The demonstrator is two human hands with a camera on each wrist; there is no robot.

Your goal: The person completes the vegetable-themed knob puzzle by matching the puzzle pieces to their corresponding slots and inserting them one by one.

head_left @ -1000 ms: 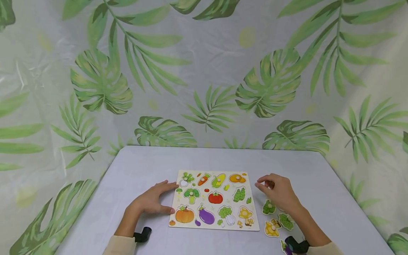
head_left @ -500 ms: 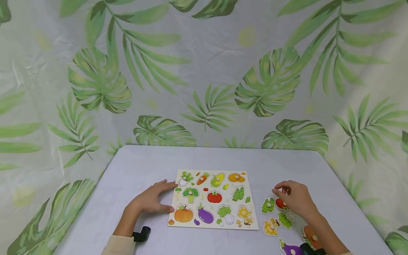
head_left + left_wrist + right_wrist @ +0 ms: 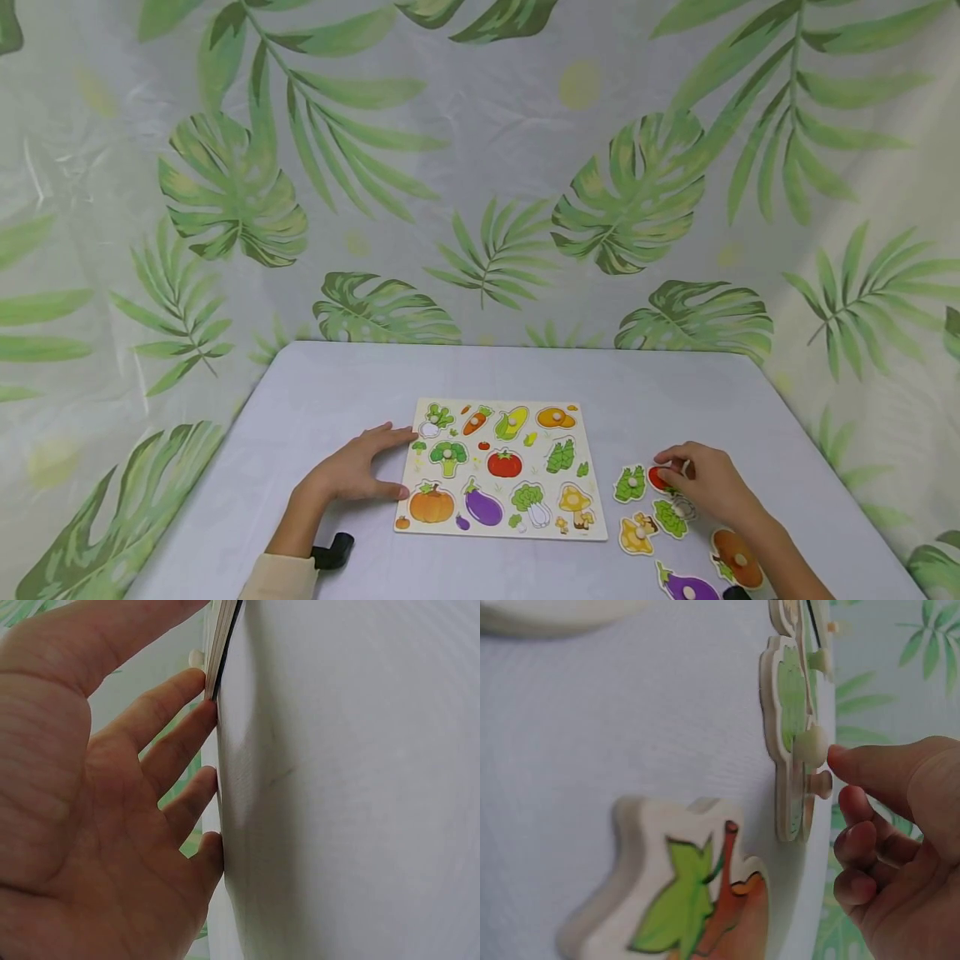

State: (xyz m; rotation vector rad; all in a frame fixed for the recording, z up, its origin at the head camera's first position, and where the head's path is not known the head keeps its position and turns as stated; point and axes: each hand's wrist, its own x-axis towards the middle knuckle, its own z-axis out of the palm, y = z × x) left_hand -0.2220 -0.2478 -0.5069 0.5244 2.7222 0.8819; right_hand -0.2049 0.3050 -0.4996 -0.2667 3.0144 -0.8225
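Observation:
In the head view, my left hand [image 3: 352, 471] lies at the left edge of the wooden vegetable puzzle board [image 3: 498, 531], thumb and fingers spread. Its fingertips meet the board's edge in the left wrist view. My right hand [image 3: 708, 483] is over a tomato puzzle piece [image 3: 657, 477], which it partly covers. Thumb and forefinger are parted, close to the wooden knobs [image 3: 822, 784] in the right wrist view. Beside the tomato lie an asparagus piece [image 3: 628, 485], a leafy cabbage piece [image 3: 670, 520] and a mushroom piece [image 3: 636, 536].
Nearer the front lie an eggplant piece [image 3: 693, 588] and a pumpkin piece [image 3: 737, 557]. On the board, knobs show on the carrot [image 3: 475, 423], corn [image 3: 512, 423] and broccoli [image 3: 448, 455]. A leaf-print sheet [image 3: 487, 167] hangs behind the white table [image 3: 360, 375].
My right hand has moved right and toward me, from beside the board's right edge to the tomato piece, uncovering the eggplant and pumpkin pieces. The left hand has stayed at the board.

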